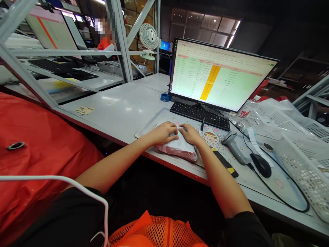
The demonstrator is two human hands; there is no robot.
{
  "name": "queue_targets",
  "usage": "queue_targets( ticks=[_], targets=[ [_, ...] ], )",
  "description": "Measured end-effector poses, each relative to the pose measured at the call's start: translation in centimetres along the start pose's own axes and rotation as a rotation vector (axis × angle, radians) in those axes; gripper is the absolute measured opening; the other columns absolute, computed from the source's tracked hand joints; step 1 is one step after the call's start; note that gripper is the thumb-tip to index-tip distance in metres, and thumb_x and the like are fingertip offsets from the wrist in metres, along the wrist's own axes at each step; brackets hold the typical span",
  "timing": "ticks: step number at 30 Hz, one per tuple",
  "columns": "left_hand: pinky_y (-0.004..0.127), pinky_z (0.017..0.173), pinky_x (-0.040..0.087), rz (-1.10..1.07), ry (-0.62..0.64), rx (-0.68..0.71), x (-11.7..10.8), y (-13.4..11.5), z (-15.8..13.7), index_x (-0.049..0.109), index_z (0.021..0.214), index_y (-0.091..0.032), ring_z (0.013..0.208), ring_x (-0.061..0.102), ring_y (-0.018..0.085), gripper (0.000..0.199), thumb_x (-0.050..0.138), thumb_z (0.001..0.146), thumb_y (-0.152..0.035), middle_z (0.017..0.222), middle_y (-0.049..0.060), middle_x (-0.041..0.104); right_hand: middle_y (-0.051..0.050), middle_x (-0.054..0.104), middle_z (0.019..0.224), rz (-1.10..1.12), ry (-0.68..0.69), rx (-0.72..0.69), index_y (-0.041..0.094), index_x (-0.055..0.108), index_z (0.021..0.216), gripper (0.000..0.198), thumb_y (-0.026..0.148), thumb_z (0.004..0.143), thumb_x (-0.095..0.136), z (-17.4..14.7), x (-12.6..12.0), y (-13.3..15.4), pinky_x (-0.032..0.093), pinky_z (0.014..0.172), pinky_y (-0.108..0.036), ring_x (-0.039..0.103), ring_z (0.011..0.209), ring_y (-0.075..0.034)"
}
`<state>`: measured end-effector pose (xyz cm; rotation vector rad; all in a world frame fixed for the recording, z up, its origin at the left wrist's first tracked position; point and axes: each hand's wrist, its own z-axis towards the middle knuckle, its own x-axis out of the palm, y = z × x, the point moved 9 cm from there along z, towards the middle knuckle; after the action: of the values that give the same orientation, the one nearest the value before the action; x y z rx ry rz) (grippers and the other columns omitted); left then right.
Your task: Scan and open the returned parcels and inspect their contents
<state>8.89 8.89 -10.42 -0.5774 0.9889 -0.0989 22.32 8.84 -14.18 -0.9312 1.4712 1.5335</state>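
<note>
A flat package in clear plastic (178, 148), white on top and pinkish along its side, lies at the table's front edge, partly over a printed desk mat (154, 120). My left hand (166, 133) is on its upper left part, with bent fingers closed on the plastic. From the other side, my right hand (189, 133) grips the package's top with curled fingers, close to the left fingertips. Whatever lies between the fingertips is partly hidden. A pen (202, 124) and a black-and-yellow cutter-like tool (224, 163) lie right of the package.
Behind the mat stand a keyboard (200, 115) and a monitor (221, 75). A barcode scanner (236, 149), a mouse (260, 165) with its cable and a white perforated basket (300, 171) occupy the right. A blue tape roll (165, 97) sits near the monitor. Red sheeting (38, 137) hangs at left.
</note>
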Motion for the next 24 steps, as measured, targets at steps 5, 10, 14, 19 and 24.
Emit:
queue_targets(
  ticks=[5,10,14,19,24],
  targets=[
    [0.04,0.084,0.049,0.071,-0.054,0.106,-0.5,-1.9,-1.4,0.061,0.075,-0.022,0.076,0.056,0.025,0.03,0.055,0.099,-0.039,0.074,0.007,0.059,-0.015,0.071,0.141,-0.032,0.033,0.07,0.021,0.069,0.141,0.049,0.044,0.112,0.037,0.4,0.3,-0.6,0.044,0.109,-0.039,0.064,0.131,-0.031],
    [0.035,0.065,0.042,0.278,-0.113,0.175,-0.4,-5.5,-7.1,0.057,0.071,-0.022,0.063,0.053,0.021,0.036,0.049,0.103,-0.034,0.065,0.005,0.058,-0.017,0.076,0.131,-0.05,0.036,0.109,0.02,0.075,0.128,0.05,0.042,0.112,0.034,0.3,0.4,-0.7,0.046,0.102,-0.039,0.068,0.122,-0.033],
    [0.033,0.066,0.047,0.201,-0.243,-0.006,1.2,-5.9,-14.0,0.066,0.082,-0.021,0.067,0.062,0.02,0.028,0.051,0.104,-0.029,0.072,0.006,0.067,-0.017,0.077,0.127,-0.039,0.036,0.106,0.021,0.076,0.125,0.049,0.043,0.112,0.034,-0.1,0.3,-0.6,0.046,0.099,-0.039,0.07,0.118,-0.034],
    [0.036,0.077,0.058,-0.207,-0.426,-0.531,5.2,0.2,-20.5,0.074,0.088,-0.025,0.078,0.073,0.026,0.031,0.058,0.099,-0.048,0.083,0.008,0.077,-0.015,0.077,0.126,-0.019,0.05,0.079,0.02,0.077,0.122,0.046,0.04,0.112,0.037,-0.2,0.6,0.5,0.046,0.098,-0.036,0.069,0.116,-0.031],
    [0.049,0.085,0.062,-0.984,-0.465,-0.768,7.3,2.9,-21.6,0.079,0.12,-0.024,0.095,0.077,0.036,0.083,0.04,0.09,-0.09,0.096,0.014,0.081,-0.011,0.08,0.106,0.115,-0.094,-0.204,0.021,0.077,0.101,0.042,0.038,0.111,0.04,-6.6,-0.4,6.0,0.049,0.096,-0.037,0.07,0.101,-0.026]
  ],
)
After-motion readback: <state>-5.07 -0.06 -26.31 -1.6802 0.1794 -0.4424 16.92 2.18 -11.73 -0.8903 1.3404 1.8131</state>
